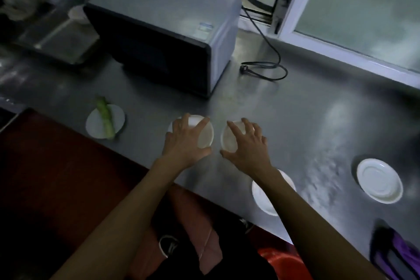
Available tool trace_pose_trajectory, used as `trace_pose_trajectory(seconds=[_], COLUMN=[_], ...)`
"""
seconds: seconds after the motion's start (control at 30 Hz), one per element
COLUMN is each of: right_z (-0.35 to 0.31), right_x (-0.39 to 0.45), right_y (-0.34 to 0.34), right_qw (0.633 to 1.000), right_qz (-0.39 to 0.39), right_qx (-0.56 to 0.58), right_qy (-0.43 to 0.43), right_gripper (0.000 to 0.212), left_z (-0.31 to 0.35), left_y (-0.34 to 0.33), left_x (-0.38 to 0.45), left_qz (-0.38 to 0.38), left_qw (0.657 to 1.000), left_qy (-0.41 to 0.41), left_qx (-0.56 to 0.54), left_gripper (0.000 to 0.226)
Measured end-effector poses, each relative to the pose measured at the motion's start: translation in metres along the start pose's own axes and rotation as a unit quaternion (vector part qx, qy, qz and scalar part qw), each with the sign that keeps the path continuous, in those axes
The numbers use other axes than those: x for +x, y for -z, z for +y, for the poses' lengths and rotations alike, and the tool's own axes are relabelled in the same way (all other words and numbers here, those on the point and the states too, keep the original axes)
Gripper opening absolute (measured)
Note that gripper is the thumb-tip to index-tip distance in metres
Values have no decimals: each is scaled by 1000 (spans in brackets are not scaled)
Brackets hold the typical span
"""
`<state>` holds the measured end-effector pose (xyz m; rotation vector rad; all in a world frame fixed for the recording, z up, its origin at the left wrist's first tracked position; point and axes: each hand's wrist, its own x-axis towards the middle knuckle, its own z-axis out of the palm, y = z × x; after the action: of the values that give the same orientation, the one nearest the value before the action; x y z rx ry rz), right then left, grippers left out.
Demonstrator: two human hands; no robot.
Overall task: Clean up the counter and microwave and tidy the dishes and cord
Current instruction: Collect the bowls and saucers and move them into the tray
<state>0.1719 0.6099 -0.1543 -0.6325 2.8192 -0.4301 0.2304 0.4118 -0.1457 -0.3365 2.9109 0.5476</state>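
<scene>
Currently the left hand (185, 141) and right hand (246, 143) each grasp a small white bowl (205, 136) (229, 141) from above, fingers spread round the rims, probably to gather them; both rest on the steel counter (306, 109) before the microwave (163, 38), the cord (270, 68) lying loose beside it

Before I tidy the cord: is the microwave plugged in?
Unplugged. The cord ends in a plug lying loose on the counter beside the microwave.

window (354, 7): frosted glass, white frame, back right | purple cloth (391, 254): bottom right, near the edge | red bucket (281, 261): on the floor | metal tray (56, 36): back left
</scene>
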Motion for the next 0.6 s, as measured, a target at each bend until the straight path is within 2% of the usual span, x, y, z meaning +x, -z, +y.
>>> trace_pose_trajectory(seconds=[0.33,0.6], right_z=[-201,-334], right_x=[-12,3], right_y=[-45,-77], right_qw=[992,970], right_qz=[-10,-41], right_qx=[-13,-33], right_qy=[126,238], right_gripper=[88,91], left_z=[-186,-276], left_y=[60,89], left_x=[-124,-188], left_qz=[69,128], left_qw=[989,962], left_qy=[129,240], left_qx=[-5,-7], left_gripper=[83,84])
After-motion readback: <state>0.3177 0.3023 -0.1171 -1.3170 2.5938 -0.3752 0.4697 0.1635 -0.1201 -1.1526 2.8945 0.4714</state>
